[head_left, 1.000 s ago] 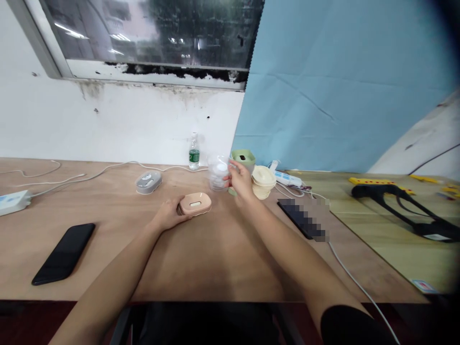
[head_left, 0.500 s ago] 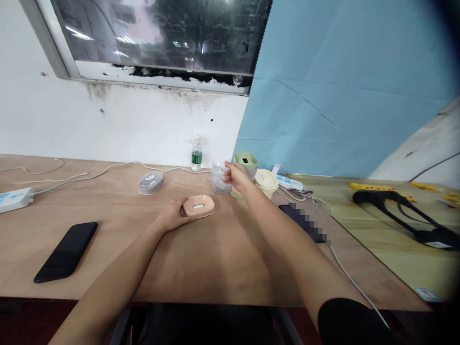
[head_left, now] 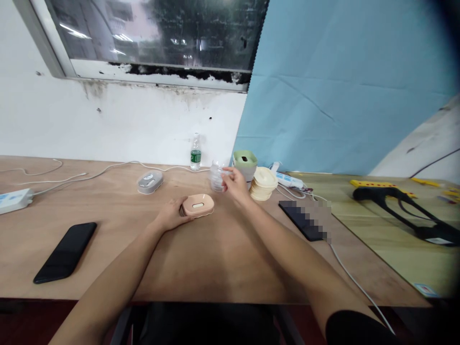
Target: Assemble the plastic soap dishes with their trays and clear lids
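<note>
My left hand [head_left: 173, 214] rests on the table with thumb and fingers closed around the left end of a peach oval lidded box [head_left: 204, 203]. The box has a cream oblong tab on top. Farther back, my right hand [head_left: 235, 185] pinches at the right edge of a stack of clear plastic containers [head_left: 216, 177]; the fingertips partly hide the contact. Right behind this hand stand stacked green-topped boxes [head_left: 245, 158]. A stack of cream lids [head_left: 266, 178] is just to their right. A similar grey lidded box [head_left: 150, 181] sits apart, at the back left.
A water bottle [head_left: 195, 155] stands against the wall. Black phones lie at the left [head_left: 66, 251] and right [head_left: 300, 220]. White power strips [head_left: 16, 200] and cables run along the back. A black strap-like object [head_left: 402, 211] lies on the right-hand table.
My right hand has shifted slightly down beside the clear stack, and its forearm has moved, uncovering more of the cream lids. My left hand stays on the peach box.
</note>
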`<state>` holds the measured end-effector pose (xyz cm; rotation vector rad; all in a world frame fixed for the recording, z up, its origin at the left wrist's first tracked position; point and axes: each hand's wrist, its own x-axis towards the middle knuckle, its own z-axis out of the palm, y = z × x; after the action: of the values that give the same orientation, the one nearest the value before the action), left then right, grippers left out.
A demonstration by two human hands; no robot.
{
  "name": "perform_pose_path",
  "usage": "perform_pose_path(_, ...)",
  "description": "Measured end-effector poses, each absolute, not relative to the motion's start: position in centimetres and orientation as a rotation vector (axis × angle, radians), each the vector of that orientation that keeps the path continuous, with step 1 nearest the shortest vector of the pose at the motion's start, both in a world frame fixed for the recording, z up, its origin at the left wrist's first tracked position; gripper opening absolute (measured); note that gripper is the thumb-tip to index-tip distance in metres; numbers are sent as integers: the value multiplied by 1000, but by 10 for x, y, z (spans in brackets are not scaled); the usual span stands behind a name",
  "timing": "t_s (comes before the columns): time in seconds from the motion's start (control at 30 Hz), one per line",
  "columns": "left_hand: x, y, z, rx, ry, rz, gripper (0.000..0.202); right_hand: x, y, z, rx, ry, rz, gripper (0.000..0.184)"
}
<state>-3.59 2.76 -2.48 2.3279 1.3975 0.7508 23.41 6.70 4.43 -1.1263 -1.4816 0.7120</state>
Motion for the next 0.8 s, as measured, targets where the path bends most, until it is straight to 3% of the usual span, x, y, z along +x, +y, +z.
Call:
perform_pose_path(0.1, -34, 24, -24, 2278, 1314, 785, 86, 238, 33, 14, -1089, -1832, 554, 53)
perform_pose_path(0.17, -31, 19, -22, 2243, 1240, 821, 85, 241, 14, -3, -1040, -2045, 541, 75)
perform_pose_path(0.23, -27, 16, -21, 2227, 1180, 878, 82, 242, 5, -15, -1047, -2161, 620, 86)
perform_pose_path(0.53, -25, 16, -23, 2091, 1057, 1079, 79, 239, 9, -23, -1087, -1959, 933, 46)
perform_pose_path(0.8, -26, 11, -15, 2200, 1052, 961, 64, 252, 10, -23, -1182, -1671, 568, 39)
